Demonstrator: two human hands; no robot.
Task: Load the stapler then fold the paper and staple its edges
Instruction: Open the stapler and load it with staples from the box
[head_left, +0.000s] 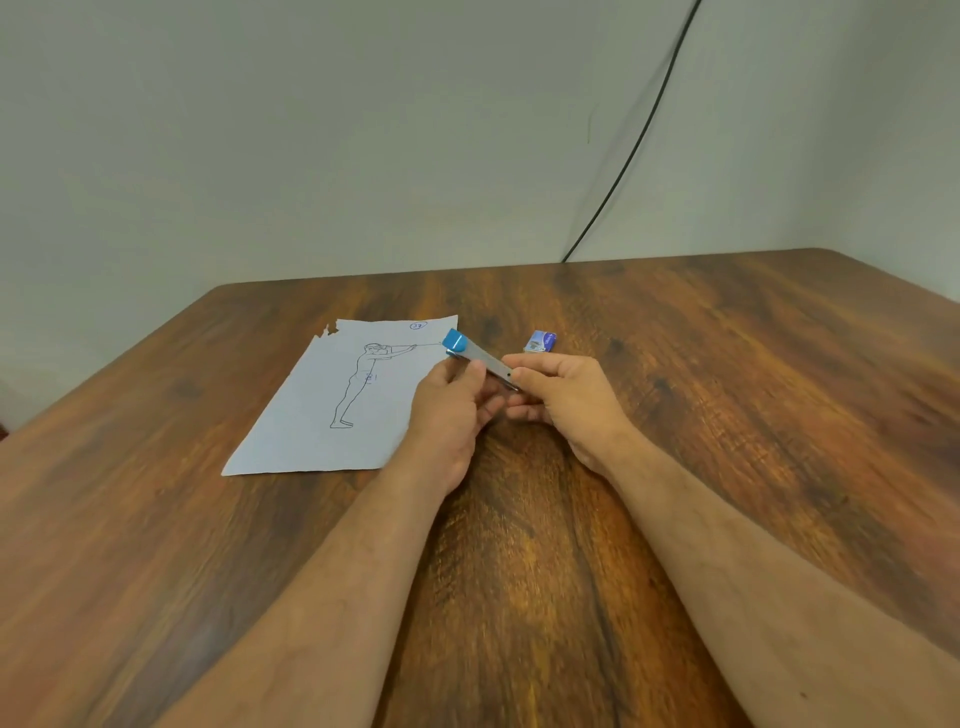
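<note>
A small metal stapler (480, 357) with a blue cap points up and to the left above the table. My left hand (452, 410) grips its underside and middle, thumb on top. My right hand (558, 397) pinches the stapler's near end between thumb and fingers. A sheet of paper (332, 410) with a line drawing of a standing figure lies flat on the table, left of both hands, its far left corner torn. A small blue staple box (542, 342) lies just beyond my right hand.
The wooden table (727, 415) stretches wide to the right and toward me. A black cable (631, 156) runs down the pale wall to the table's far edge.
</note>
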